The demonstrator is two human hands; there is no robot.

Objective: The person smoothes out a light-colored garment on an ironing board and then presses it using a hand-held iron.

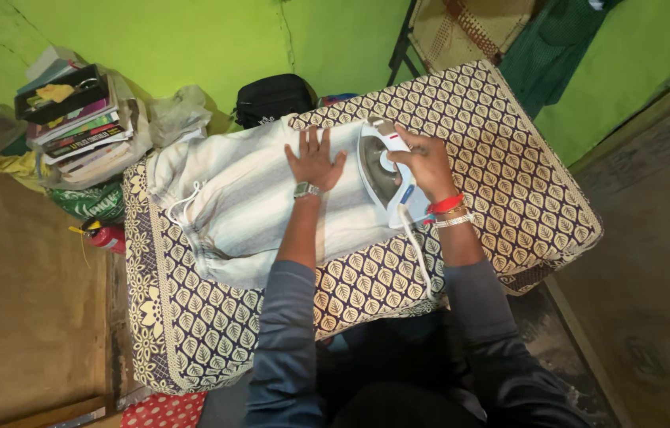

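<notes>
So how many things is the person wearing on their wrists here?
3. A watch sits on the left wrist, behind the left hand flat on the striped cloth. A red band and a beaded bracelet circle the right wrist. The sleeves may hide more.

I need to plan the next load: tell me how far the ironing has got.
Done: the pale striped garment lies spread on the patterned cover. In hand: the left hand presses it flat while the right hand grips the white iron at one end. Left: the drawstring end looks unreached.
</notes>
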